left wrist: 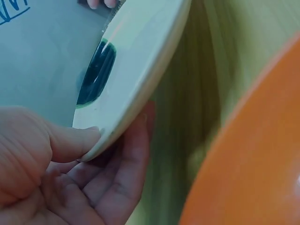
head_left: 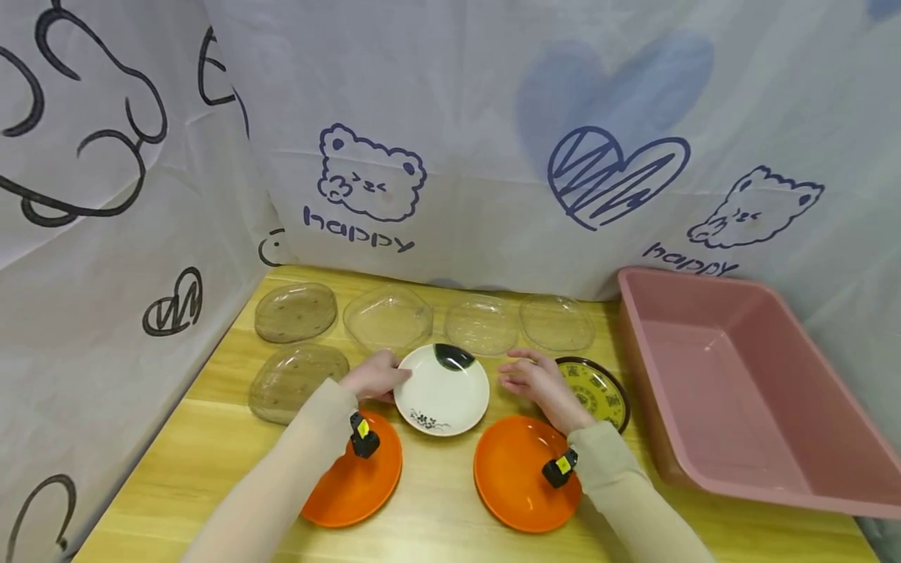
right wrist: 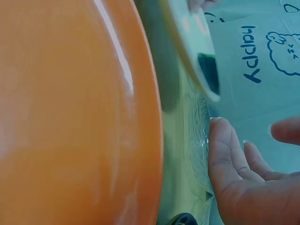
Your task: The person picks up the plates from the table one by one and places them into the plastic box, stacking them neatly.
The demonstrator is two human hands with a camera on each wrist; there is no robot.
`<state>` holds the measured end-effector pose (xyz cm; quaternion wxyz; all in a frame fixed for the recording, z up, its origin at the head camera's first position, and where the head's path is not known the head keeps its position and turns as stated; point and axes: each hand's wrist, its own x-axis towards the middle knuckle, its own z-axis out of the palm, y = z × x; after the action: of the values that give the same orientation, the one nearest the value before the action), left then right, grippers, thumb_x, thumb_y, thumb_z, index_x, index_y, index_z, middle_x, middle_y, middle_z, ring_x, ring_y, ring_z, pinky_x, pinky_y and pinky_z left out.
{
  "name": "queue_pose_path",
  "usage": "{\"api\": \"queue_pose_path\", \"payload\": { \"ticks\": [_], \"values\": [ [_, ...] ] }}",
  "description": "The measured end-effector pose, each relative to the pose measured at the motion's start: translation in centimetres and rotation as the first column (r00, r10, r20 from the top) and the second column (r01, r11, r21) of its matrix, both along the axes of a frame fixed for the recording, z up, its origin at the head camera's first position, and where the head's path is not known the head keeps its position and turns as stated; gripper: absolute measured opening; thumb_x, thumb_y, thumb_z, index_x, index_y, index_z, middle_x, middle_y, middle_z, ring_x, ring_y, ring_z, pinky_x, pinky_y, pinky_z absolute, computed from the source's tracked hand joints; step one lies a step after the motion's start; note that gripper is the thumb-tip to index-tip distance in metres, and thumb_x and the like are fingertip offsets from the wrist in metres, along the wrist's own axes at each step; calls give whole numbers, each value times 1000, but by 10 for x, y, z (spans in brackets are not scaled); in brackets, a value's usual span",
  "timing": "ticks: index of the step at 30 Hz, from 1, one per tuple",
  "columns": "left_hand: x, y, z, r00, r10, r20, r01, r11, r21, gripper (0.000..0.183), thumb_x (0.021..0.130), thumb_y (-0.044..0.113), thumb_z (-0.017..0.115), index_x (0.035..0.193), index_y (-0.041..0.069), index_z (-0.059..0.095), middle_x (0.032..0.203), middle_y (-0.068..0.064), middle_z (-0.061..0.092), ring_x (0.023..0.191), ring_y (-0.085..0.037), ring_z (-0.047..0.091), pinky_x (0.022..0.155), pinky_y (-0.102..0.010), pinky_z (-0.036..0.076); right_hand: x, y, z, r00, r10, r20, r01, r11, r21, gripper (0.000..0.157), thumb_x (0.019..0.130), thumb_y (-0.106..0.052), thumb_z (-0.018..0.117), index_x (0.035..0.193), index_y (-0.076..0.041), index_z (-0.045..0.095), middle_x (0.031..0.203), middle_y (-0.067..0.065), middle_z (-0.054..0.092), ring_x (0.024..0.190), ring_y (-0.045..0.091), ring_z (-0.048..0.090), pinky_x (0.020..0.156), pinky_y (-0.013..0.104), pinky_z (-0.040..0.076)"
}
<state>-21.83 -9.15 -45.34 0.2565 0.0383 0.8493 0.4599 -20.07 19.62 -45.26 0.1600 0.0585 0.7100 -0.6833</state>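
"Holding what, in the head view?"

"The left hand pinches a white plate above the desk; the right hand is empty."

"And the wrist views?"

"Left: thumb over the rim, I'd say a carrying step. Right: fingers apart; next likely calls for level support."

Head view: from above, nearer the wearer than the white plate, facing forward-down, farthest off.
Left wrist view: near-left of it, closest, rolled sideways.
Right wrist view: near-right, rolled oppositely.
Both wrist views: share its dark green patch.
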Motion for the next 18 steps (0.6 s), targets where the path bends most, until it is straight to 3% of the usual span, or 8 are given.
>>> {"api": "queue_pose_path", "payload": {
  "ticks": [9, 18],
  "values": [
    [0, 12, 9, 1000, 7, -28, -3, 990, 138, 33, 105, 10, 44, 117, -16, 60, 101, -25, 70, 77, -14, 67, 78, -36, 64, 1, 0, -1, 1000, -1, 11, 1, 1000, 28, 48, 108, -23, 39, 148, 4, 38, 130, 22, 57, 95, 13, 65, 87, 22, 58],
    [0, 25, 14, 996, 69, -57, -57, 979, 195, 32, 103, 11, 45, 107, -14, 65, 85, -15, 70, 65, -10, 58, 61, -24, 54, 2, -1, 2, 997, 4, 76, 4, 994, -113, 43, 108, -35, 41, 138, -4, 48, 105, 1, 68, 91, 11, 69, 82, 26, 59]
  ]
}}
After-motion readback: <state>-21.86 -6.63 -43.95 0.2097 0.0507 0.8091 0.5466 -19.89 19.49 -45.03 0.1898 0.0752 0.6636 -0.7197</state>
